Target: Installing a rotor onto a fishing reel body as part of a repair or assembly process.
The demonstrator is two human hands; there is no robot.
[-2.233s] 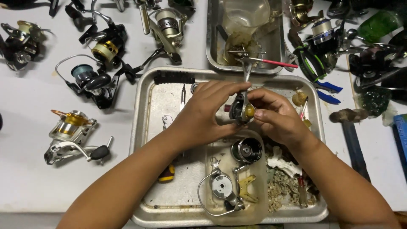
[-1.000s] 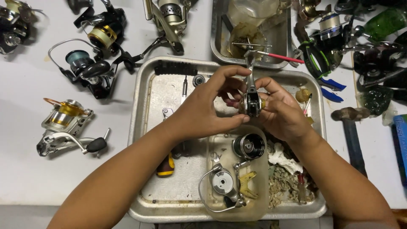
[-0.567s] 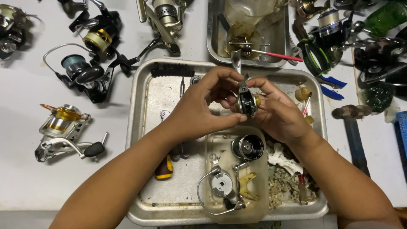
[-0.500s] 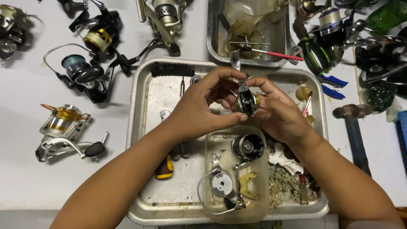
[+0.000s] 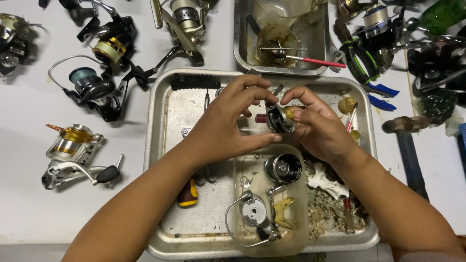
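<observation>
I find both hands raised over the upper middle of the dented metal tray [image 5: 160, 145], meeting on one small part. The left hand [image 5: 228, 126] is curled around a dark round reel component with a brass-coloured hub [image 5: 280, 119], thumb below at about 6 o'clock of the part and fingertips arched over its top at 12 o'clock. The right hand [image 5: 318, 128] closes on the same part from 3 o'clock, thumb and forefinger pinching at the brass end. Neither hand is slack; both grasp the component, which is clear of the tray floor as far as I can judge.

The relation that matters: the part lies between the two hands, at 3 o'clock from the left palm and 9 o'clock from the right. Its long axis appears to run roughly 9 to 3, with a short reddish stub pointing to 9 o'clock and the brass hub to 3 o'clock. The right fingertips are nearer the hub; the left hand carries the body.

Directly at 6 o'clock of the part, inside a clear plastic tub [image 5: 296, 233], sits a black spool [image 5: 283, 168]. A yellow-handled screwdriver [image 5: 187, 193] lies under the left forearm. A gold and silver spinning reel [image 5: 73, 155] rests on the white table, well apart at 9 o'clock.
</observation>
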